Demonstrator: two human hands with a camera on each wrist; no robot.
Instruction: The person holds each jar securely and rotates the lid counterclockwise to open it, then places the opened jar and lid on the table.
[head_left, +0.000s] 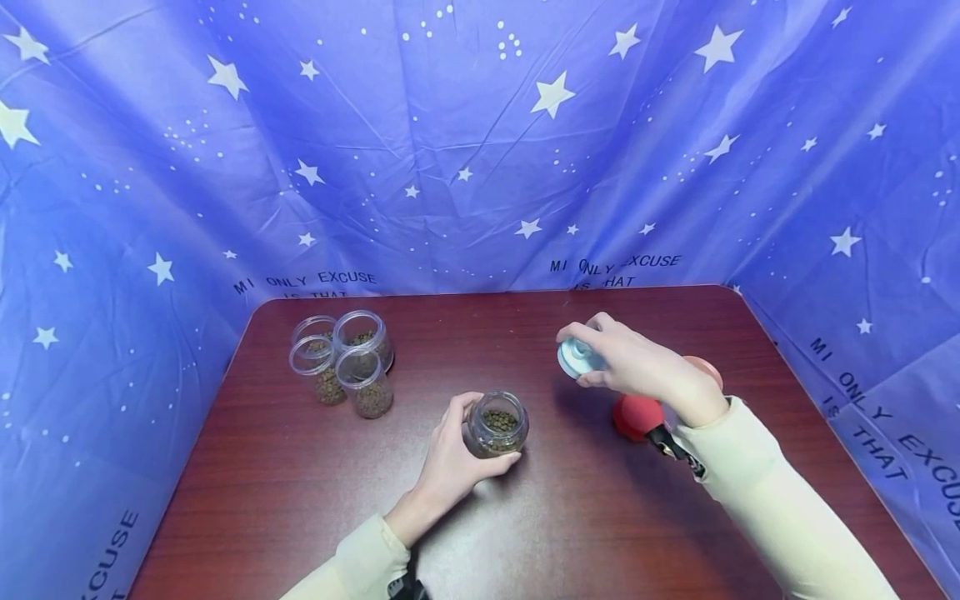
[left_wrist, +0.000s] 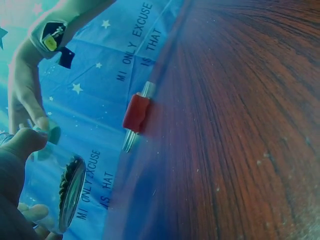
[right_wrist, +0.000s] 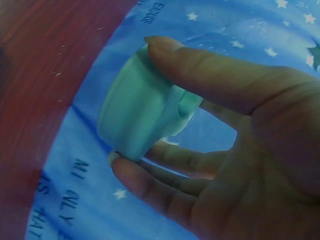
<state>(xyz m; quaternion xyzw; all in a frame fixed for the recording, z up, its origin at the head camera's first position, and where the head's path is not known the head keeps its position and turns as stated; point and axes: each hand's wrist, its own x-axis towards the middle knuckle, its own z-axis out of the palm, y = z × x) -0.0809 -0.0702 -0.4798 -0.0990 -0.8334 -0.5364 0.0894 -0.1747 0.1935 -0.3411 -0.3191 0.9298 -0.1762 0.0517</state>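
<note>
My left hand (head_left: 450, 458) holds a clear jar (head_left: 474, 440) upright, fingers round its far left side and thumb along the near side. The jar's mouth is uncovered, and small greenish-brown pellets (head_left: 499, 421) show inside; the left wrist view has them lying at the bottom (left_wrist: 65, 185). To the right and a little farther back, my right hand (head_left: 637, 360) pinches a pale blue-green lid (head_left: 577, 358) by its rim, thumb on one side and fingers on the other. In the right wrist view a raised grip stands out from the lid (right_wrist: 131, 107) toward the palm.
At the back left, several clear open jars (head_left: 372, 398) with similar pellets stand close together. Beneath my right forearm is a red item (head_left: 637, 415), partly covered by the sleeve, and an orange-pink round edge (head_left: 707, 369) shows behind the wrist. Starry blue cloth (head_left: 465, 125) surrounds the brown table (head_left: 315, 500).
</note>
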